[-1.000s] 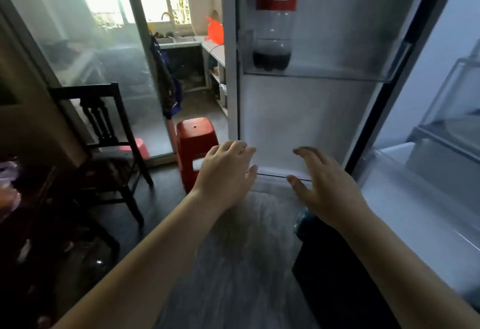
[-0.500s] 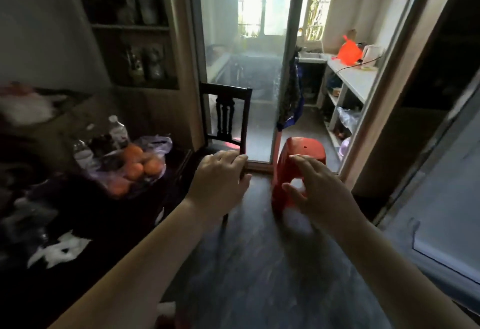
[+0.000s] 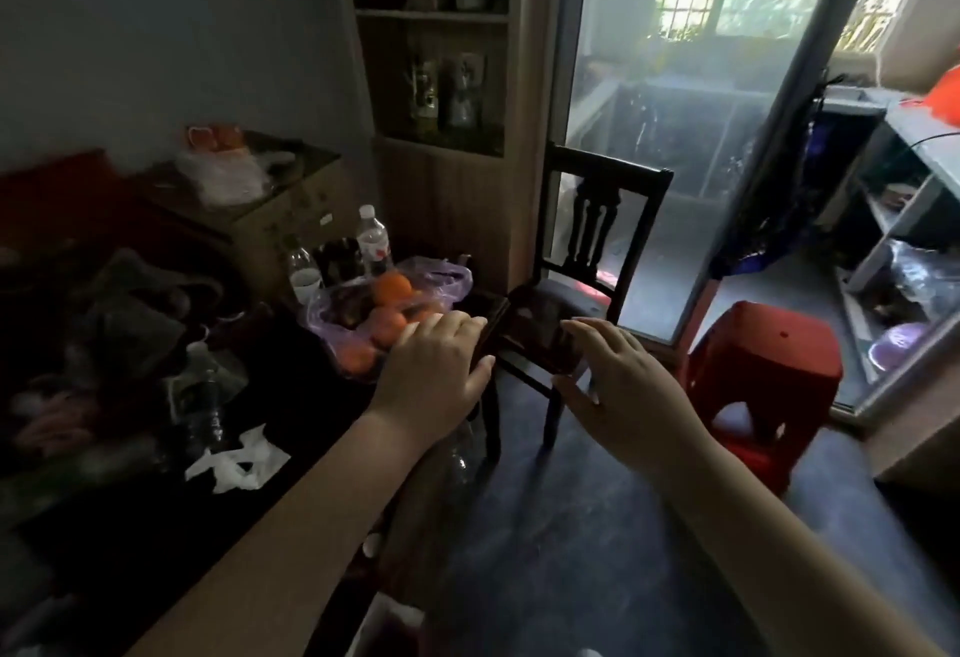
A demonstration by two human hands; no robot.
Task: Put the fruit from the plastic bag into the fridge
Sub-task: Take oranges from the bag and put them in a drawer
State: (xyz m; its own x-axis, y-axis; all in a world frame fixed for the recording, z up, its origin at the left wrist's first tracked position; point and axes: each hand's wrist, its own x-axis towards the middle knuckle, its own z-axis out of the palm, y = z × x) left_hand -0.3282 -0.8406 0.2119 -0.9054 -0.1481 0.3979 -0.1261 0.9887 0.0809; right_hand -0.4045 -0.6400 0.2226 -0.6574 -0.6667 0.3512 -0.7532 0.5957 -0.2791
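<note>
A clear purple plastic bag (image 3: 447, 278) lies open on the dark table (image 3: 291, 396) and holds several orange fruits (image 3: 392, 289). My left hand (image 3: 434, 376) hovers palm down just right of the bag, fingers apart, holding nothing; its fingertips overlap the bag's near edge. My right hand (image 3: 621, 386) is held out further right, over the chair seat, open with nothing in it. The fridge is out of view.
A dark wooden chair (image 3: 587, 261) stands beside the table's corner. A red plastic stool (image 3: 763, 370) sits on the floor to the right. Water bottles (image 3: 373, 241), crumpled white plastic (image 3: 239, 459) and clutter cover the table. A glass sliding door (image 3: 691, 126) is behind.
My view has swung left, from the open fridge door to the table. Both open hands now reach toward the bag of fruit, the left one arriving at its edge.
</note>
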